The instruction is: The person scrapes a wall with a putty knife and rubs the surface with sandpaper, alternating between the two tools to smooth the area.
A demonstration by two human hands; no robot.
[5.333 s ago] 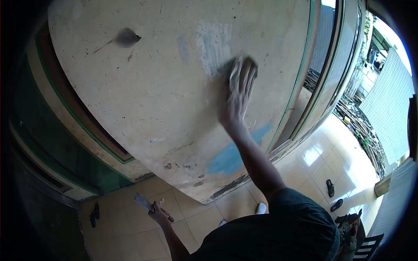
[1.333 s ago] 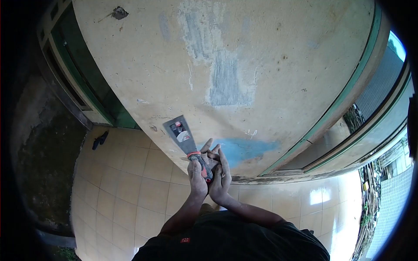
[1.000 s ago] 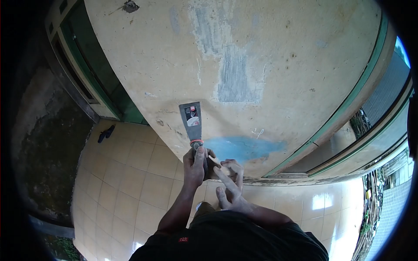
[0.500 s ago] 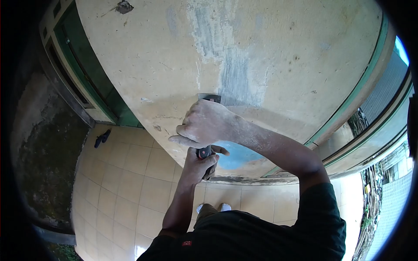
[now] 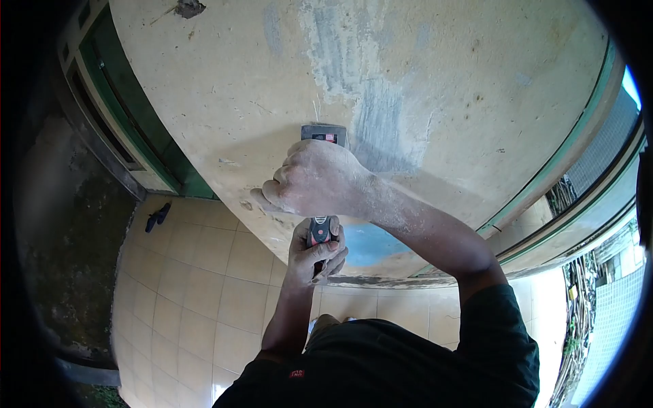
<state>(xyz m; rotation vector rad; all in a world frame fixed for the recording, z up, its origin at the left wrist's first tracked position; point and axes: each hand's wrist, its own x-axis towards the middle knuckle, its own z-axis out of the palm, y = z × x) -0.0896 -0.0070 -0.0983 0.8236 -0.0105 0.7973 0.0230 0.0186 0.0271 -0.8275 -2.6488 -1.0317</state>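
Observation:
A wide flat scraper blade (image 5: 331,128) with a red-and-white label lies against the cream wall, left of a grey patched strip (image 5: 377,129). My right hand (image 5: 320,177), coated in pale dust, is closed in a fist just below the blade, its back towards me. Lower down, my left hand (image 5: 316,255) wraps round a black-and-red handle (image 5: 321,230). The right fist hides the stretch between blade and handle, so I cannot see how they join. Below the right forearm, a light blue patch (image 5: 374,243) shows on the wall.
The wall (image 5: 224,88) curves across the view, with a hole (image 5: 190,8) at upper left. A green door (image 5: 129,102) stands at left, dark shoes (image 5: 158,216) on the tiled floor (image 5: 197,272) nearby. At right is a green-edged window frame (image 5: 554,170).
The blade has slid a little up the wall and more of it shows. Both hands have risen slightly, and the left has turned, exposing more of the handle.

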